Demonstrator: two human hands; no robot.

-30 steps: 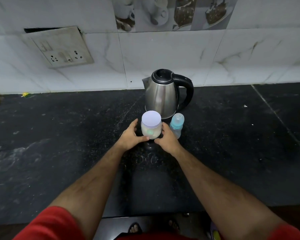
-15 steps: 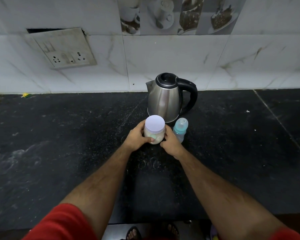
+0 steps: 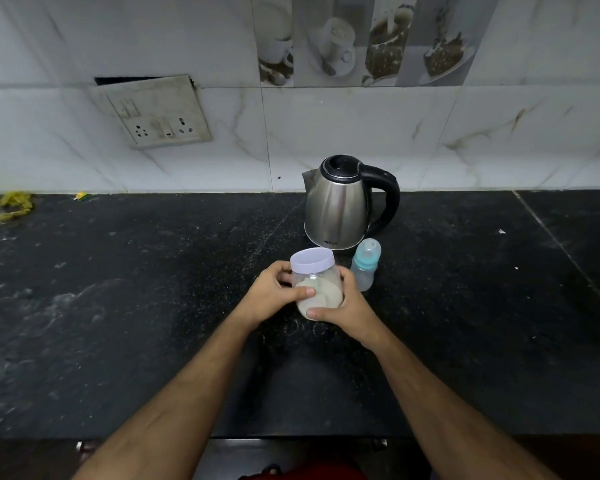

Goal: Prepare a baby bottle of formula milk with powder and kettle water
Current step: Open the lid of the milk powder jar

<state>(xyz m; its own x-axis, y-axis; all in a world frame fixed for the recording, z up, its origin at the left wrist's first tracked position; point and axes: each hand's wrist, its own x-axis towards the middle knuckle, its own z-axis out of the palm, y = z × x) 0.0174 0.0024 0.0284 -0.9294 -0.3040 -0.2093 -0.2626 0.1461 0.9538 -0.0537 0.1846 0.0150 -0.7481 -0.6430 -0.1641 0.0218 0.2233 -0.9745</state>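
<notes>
Just in front of the kettle [image 3: 336, 206], both hands clasp the jar [image 3: 317, 289] of powder: left hand [image 3: 271, 294] round its left side, right hand [image 3: 343, 306] round its right and base. Jar stands upright, lid [image 3: 312, 260] on top, above either grip. Bottle [image 3: 365, 266], capped, stands just right of the jar on the counter [image 3: 118, 306]

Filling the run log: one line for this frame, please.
step: pick up powder jar | left hand: grips jar | right hand: grips jar | jar lid: on | bottle: capped, beside kettle
</notes>
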